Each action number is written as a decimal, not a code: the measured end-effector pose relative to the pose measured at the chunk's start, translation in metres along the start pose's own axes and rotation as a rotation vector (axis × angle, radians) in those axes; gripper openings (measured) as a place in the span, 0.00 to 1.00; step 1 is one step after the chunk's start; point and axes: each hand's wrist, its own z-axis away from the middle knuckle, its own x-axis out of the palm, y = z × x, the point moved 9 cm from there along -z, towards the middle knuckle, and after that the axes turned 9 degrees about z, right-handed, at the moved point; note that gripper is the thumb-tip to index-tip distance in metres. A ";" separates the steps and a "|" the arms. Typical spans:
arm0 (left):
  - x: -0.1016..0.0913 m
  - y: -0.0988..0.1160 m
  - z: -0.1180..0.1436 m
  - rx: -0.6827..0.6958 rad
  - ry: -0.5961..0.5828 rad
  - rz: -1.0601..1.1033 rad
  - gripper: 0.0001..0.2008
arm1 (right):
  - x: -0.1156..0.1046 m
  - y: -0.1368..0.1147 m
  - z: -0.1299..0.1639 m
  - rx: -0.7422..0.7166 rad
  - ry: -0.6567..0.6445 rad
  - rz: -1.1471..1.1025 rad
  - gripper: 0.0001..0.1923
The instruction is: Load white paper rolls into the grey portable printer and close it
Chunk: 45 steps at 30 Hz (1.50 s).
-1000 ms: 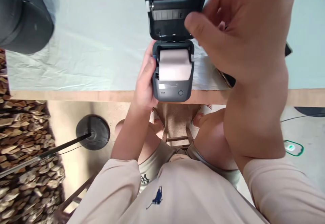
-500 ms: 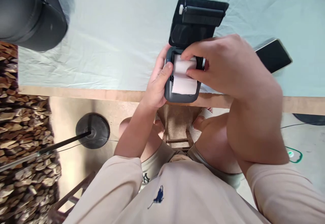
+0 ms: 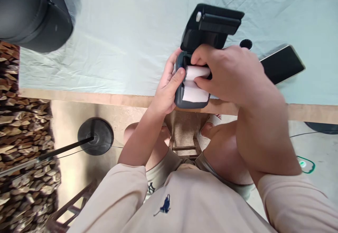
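A small dark portable receipt printer (image 3: pixel 180 97) is tilted at the table's near edge, its black lid (image 3: pixel 204 37) swung up and away from me. My left hand (image 3: pixel 169 87) grips the printer's left side, thumb over the rim. Inside the bay sits a white paper roll (image 3: pixel 196 72), its loose end hanging toward me over the front. My right hand (image 3: pixel 232 73) reaches in from the right, thumb and index finger closed about the roll. The right end of the roll is hidden by that hand.
On the cloth-covered table (image 3: pixel 124 43), a phone (image 3: pixel 282 65) and a small black round object (image 3: pixel 245 44) lie to the right. A large black bag-like object (image 3: pixel 37 14) stands at the upper left. Below are a black stand base (image 3: pixel 101 139) and stacked firewood (image 3: pixel 29 148).
The printer has shifted slightly right and toward me, with both hands. The roll has turned or lifted a little in my right fingers. The black round object has come into view.
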 end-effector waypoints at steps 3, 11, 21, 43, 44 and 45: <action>-0.001 0.001 -0.001 0.021 0.019 0.038 0.15 | -0.015 0.001 0.004 -0.074 0.079 -0.267 0.20; -0.020 0.005 -0.004 0.087 0.140 0.031 0.16 | -0.009 0.052 -0.009 0.126 0.295 -1.249 0.19; -0.027 0.002 -0.004 0.030 0.169 0.000 0.17 | -0.042 0.044 0.027 0.005 0.757 -0.789 0.17; -0.018 0.004 -0.004 0.111 0.019 0.075 0.16 | 0.011 0.091 0.015 0.506 0.383 -0.191 0.20; -0.017 0.006 -0.003 0.126 0.015 0.085 0.16 | 0.014 0.090 0.012 0.512 0.351 -0.162 0.19; -0.015 0.007 -0.003 0.138 0.013 0.095 0.15 | 0.016 0.088 0.010 0.511 0.331 -0.143 0.18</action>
